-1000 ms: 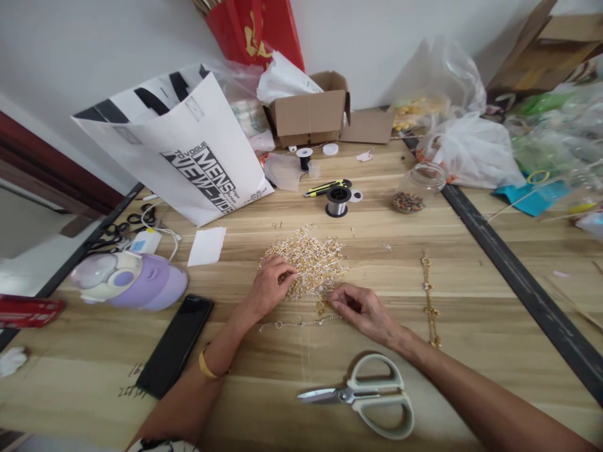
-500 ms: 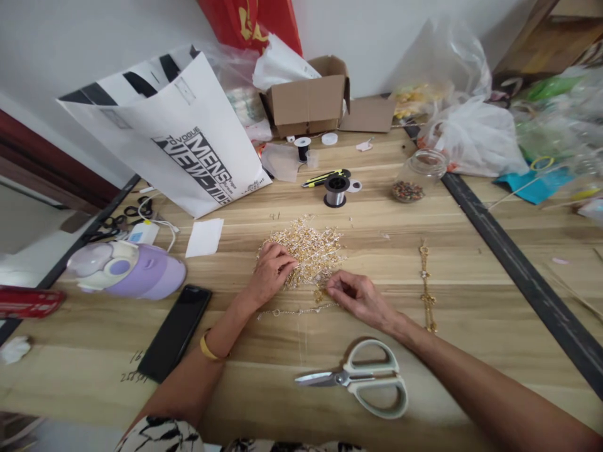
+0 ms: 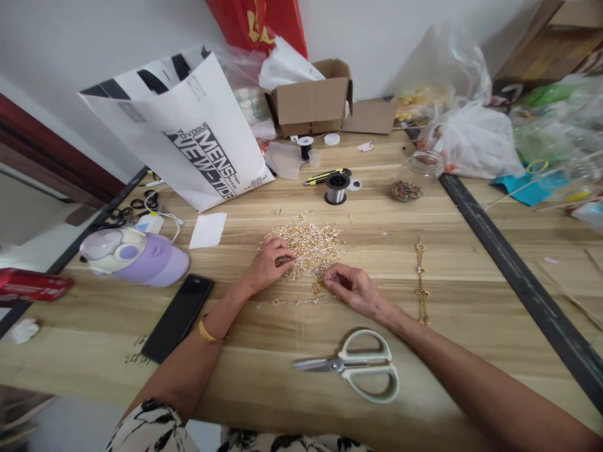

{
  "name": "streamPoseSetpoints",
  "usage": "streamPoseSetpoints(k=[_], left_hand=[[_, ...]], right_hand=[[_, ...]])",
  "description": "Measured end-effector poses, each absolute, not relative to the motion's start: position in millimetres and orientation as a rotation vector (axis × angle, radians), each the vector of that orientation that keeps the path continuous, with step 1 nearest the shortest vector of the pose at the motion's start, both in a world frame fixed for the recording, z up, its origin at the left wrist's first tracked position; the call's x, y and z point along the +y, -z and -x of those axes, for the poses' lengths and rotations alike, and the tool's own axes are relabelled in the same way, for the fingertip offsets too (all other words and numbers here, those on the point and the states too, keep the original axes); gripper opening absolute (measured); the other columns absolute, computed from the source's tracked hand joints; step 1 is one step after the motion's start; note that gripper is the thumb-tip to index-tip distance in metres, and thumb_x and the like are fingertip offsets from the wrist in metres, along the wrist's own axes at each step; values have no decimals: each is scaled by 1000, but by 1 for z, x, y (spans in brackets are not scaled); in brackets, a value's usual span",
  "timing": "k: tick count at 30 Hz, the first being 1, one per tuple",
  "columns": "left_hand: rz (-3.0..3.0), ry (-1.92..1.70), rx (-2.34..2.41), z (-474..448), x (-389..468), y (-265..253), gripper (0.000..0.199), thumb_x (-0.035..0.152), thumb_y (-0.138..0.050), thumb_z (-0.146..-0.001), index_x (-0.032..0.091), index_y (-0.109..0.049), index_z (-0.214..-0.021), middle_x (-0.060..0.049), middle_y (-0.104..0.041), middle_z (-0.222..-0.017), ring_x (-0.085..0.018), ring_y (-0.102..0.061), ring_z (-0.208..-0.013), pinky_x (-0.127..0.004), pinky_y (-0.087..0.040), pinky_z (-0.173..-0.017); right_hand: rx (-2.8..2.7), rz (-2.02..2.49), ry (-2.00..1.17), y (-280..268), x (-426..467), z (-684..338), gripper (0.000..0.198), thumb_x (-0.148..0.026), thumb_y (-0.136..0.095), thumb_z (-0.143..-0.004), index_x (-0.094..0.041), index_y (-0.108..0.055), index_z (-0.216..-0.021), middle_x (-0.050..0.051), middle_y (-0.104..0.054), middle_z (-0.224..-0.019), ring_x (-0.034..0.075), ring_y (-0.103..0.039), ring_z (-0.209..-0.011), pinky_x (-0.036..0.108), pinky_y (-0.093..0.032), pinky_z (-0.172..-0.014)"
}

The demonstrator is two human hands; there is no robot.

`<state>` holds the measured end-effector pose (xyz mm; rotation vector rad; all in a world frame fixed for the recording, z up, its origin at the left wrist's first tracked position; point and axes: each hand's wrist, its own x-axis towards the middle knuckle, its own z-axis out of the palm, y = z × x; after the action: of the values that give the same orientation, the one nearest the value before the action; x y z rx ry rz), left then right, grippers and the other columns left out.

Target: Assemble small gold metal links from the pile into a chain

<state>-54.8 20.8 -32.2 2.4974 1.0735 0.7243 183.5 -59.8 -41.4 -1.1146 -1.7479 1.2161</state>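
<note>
Gold-and-silver pieces point(image 3: 313, 242) stay heaped by the left hand point(image 3: 269, 263) and right hand point(image 3: 354, 289), each grip's closure unclear.

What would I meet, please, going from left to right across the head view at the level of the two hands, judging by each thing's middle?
Red object, purple bottle, black phone, white sheet, left hand, pile of small gold and silver pieces, right hand, gold chain, black strip.
</note>
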Motion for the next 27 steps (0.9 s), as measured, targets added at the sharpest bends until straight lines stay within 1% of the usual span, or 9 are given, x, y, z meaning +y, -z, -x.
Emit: streamPoseSetpoints(k=[5, 9, 12, 17, 22, 27], left_hand=[[-2475, -699, 1032, 55, 20, 26, 5, 17, -63, -79, 16, -67, -76, -5, -61, -85, -20, -53, -92, -38, -41, -90], [-2478, -683, 1000, 56, 20, 23, 8, 11, -60, -78, 16, -66, -75, -6, -63, -86, -21, -52, -100, -37, -42, -91], [-2479, -679, 980, 56, 19, 21, 12, 9, -58, -79, 17, -67, -79, -6, -64, -88, -22, -52, -102, -38, -42, -92], [-2470, -720, 1013, 48, 17, 17, 13, 16, -59, -83, 15, -67, -92, -8, -64, -94, -20, -54, -98, -38, -44, -91], [-2553, -669, 990, 36, 14, 11, 10, 19, -59, -85, 16, -68, -88, -6, -64, -86, -20, -52, -95, -37, -44, -87], [-2648, -502, 996, 28, 13, 4, 16, 19, -53, -88, 16, -68, -84, -7, -62, -87, -21, -49, -98, -37, -42, -90]], right_hand=[[-1774, 1069, -1163, 41, -59, -185, 11, -24, -55, -87, -15, -58, -81, 1, -54, -73, 10, -44, -61, 22, -34, -54], [-1764, 1092, -1190, 40, -58, -185, 11, -23, -54, -87, -15, -60, -82, 1, -54, -74, 11, -45, -62, 23, -35, -54], [-1751, 1111, -1206, 39, -58, -185, 11, -23, -54, -87, -16, -61, -84, 2, -55, -75, 11, -46, -62, 23, -36, -55], [-1746, 1110, -1224, 36, -57, -186, 13, -25, -54, -87, -16, -61, -82, 2, -55, -75, 11, -47, -63, 24, -37, -55], [-1698, 1129, -1264, 38, -59, -186, 13, -27, -54, -88, -16, -58, -82, -1, -51, -69, 10, -43, -59, 22, -34, -53], [-1651, 1137, -1303, 42, -60, -186, 14, -29, -55, -87, -16, -57, -82, -2, -48, -64, 9, -41, -56, 21, -32, -50]])
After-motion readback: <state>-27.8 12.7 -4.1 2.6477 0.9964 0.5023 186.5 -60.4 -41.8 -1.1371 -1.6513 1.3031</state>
